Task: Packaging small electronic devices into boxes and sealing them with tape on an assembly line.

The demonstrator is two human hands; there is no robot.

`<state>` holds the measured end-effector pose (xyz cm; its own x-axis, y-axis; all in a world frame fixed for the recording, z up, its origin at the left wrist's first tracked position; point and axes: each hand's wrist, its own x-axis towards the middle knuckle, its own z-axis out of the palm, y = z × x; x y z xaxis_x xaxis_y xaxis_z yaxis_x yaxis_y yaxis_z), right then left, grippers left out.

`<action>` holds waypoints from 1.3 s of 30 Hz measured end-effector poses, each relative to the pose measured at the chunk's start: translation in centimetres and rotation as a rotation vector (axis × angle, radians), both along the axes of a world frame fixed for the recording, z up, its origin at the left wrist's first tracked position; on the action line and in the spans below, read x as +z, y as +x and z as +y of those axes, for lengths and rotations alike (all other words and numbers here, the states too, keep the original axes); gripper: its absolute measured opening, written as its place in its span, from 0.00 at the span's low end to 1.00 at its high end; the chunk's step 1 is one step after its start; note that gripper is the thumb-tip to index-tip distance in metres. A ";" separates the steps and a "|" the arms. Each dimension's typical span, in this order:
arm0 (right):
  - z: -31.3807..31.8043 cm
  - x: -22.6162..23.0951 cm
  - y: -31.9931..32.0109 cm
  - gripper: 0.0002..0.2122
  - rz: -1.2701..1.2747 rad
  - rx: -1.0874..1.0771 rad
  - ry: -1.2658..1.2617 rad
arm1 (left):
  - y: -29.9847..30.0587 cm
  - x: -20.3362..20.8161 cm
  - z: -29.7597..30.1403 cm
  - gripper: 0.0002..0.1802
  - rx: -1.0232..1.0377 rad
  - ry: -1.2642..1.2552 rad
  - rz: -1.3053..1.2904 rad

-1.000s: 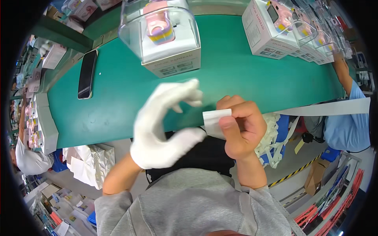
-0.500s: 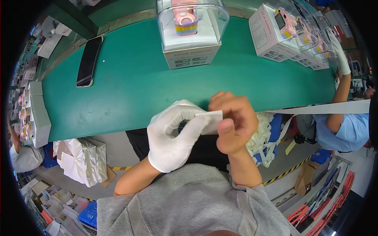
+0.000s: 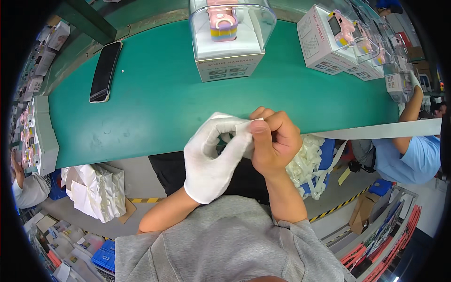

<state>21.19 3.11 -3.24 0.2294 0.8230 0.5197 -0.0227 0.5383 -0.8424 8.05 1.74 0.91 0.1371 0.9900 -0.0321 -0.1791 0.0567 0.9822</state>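
The grey shirt [image 3: 225, 239] is nearest, well this side of the display box [image 3: 230, 66]. Between the two, just forward of the shirt, the hands meet. The gloved left hand [image 3: 209, 162] is curled, its thumb and forefinger closed on a small white slip [image 3: 242, 127]. The bare right hand [image 3: 277, 145] pinches the same slip, thumb on top; its other fingers are folded in.

The slip is thus held up between both hands, on the person's side of the box and apart from it. White glove against white slip hides exactly where the left fingers bear, so I cannot tell how much they cover.

To handle it well, let the bare fingers do the fine work, since they should feel an edge better than cloth will. Keep the gloved pinch light and steady, and the slip flat; squeezing from both sides would likely crease it. If its face is sticky, it could catch on the glove.

Right of the box and closer to the person, a long white strip [image 3: 385, 131] crosses; keep the right elbow clear of it. The green surface [image 3: 155, 108] spreads beneath the box. A phone [image 3: 105, 73] lies left of the box, well apart, and similar cartons [image 3: 324, 51] stand right of it.
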 end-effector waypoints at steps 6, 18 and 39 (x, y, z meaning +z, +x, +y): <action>0.8 -0.4 -0.2 0.14 -0.068 -0.044 0.051 | 0.6 -1.2 0.4 0.05 0.097 0.025 -0.083; 5.8 1.1 0.9 0.05 -0.183 0.006 -0.133 | 1.2 -1.3 6.9 0.06 0.236 0.253 0.190; 9.1 2.8 4.8 0.05 -0.869 0.021 0.269 | -6.1 5.6 16.1 0.43 -0.268 1.245 1.232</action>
<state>25.98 12.18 -0.40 -0.3465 0.6482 0.6781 0.5499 0.7260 -0.4130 1.90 17.89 6.52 0.7631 0.4627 0.4511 0.5153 -0.8570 0.0074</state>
